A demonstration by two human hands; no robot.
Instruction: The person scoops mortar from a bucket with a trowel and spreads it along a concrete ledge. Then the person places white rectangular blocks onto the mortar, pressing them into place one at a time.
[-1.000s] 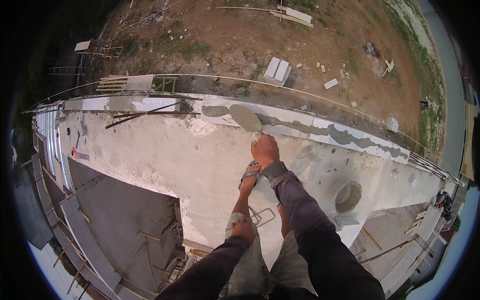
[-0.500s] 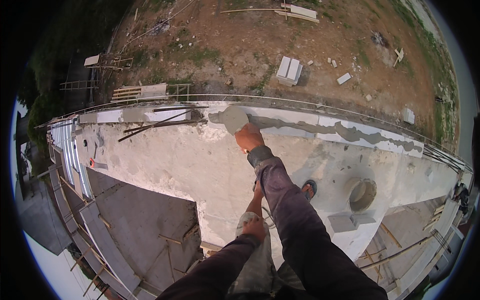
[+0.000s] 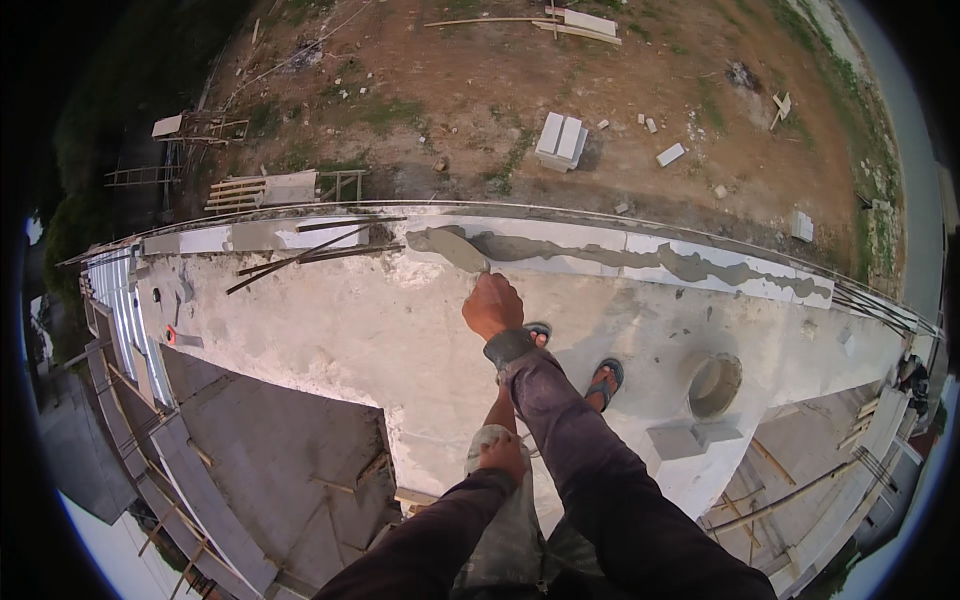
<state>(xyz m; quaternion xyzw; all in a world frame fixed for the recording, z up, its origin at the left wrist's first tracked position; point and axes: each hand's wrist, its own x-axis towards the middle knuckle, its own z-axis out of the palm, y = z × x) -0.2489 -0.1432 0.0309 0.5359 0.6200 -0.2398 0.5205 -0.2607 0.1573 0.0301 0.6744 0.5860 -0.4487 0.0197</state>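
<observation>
My right hand (image 3: pixel 493 306) is closed round the handle of a trowel (image 3: pixel 450 249), its grey blade tilted over the mortar at the wall's edge. A wavy strip of wet grey mortar (image 3: pixel 560 248) runs rightward from the blade along a row of white blocks (image 3: pixel 655 246). The handle is mostly hidden by my fist. My left hand (image 3: pixel 503 457) is curled over my bent knee (image 3: pixel 486 436), with no tool visible in it.
Thin dark bars (image 3: pixel 300 256) lie across the slab left of the trowel. A round hole (image 3: pixel 714 387) and grey blocks (image 3: pixel 676 443) are at my right. A sunken bay (image 3: pixel 290 440) opens at left. Beyond the blocks the slab drops to dirt ground (image 3: pixel 440 90) with stacked blocks (image 3: pixel 561 140).
My right hand has drawn back toward me and turned, so the trowel blade now shows narrower and more tilted. My left hand stays on the knee. The whole view has shifted slightly.
</observation>
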